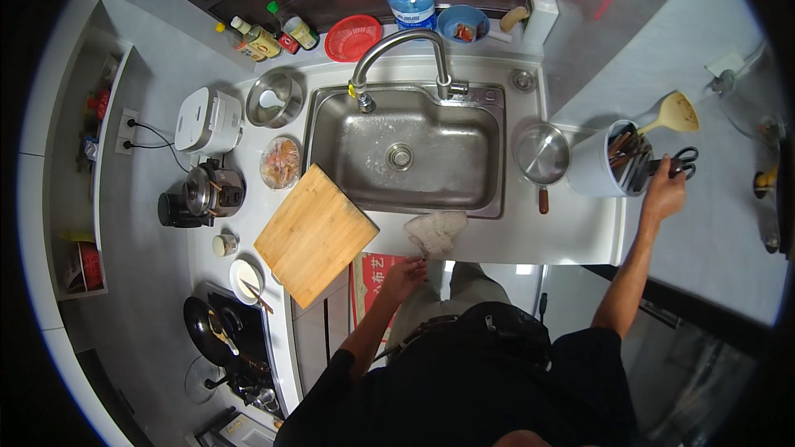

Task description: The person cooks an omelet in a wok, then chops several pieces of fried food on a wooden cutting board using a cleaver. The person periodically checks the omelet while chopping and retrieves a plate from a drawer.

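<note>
My right hand (665,192) reaches to the white utensil holder (592,161) on the right of the counter. Its fingers are closed on a dark handle (658,165) at the holder's mouth. Black scissors handles (686,161) stick out just beyond the fingertips, and a pale yellow spatula (675,113) leans out above. My left hand (404,278) hangs in front of the counter edge, loosely open, with nothing seen in it. Closest to it is a light cloth (435,233) draped at the sink's front rim. A wooden cutting board (316,236) lies tilted across the counter to its left.
A steel sink (489,207) with a curved faucet (402,36) fills the middle. A small pan (542,155) sits right of it. To the left are a steel pot (274,99), bagged food (281,162), a white bowl (246,281) and a wok (204,327) on the stove.
</note>
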The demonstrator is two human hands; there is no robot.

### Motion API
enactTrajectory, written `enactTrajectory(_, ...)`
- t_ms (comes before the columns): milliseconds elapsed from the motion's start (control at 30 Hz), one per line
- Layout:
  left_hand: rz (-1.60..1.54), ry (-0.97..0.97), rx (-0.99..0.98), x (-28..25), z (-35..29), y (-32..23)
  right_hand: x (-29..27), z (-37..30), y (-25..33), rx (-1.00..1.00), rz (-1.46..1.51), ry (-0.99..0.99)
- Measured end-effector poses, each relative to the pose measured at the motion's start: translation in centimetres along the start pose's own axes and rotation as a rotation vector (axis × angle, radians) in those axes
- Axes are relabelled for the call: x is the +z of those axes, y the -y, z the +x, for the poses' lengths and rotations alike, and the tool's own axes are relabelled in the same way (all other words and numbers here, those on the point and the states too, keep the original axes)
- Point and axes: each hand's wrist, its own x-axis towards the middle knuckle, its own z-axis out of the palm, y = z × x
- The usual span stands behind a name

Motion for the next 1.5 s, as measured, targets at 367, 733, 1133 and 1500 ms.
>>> enactTrajectory(367,0.390,0.117,-0.003,6.5,-1.5,-1.9,-16.9,2.6,8.0,-0.093,0.578,-0.102)
enactTrajectory(733,0.160,0.740,0.165,15.4,-11.8,-10.2,-26.7,-19.6,21.3,-1.065,0.868,0.416)
enactTrajectory(1133,-0.302,0.110,0.446,-5.8,-14.7,-14.7,-25.6,-42.4,31.5,-1.199,1.010,1.324)
enactTrajectory(1500,-0.385,-0.026,0.495,-12.1,-6.4,-15.0,-10.7,-50.7,38.1,-1.426,0.839,1.313)
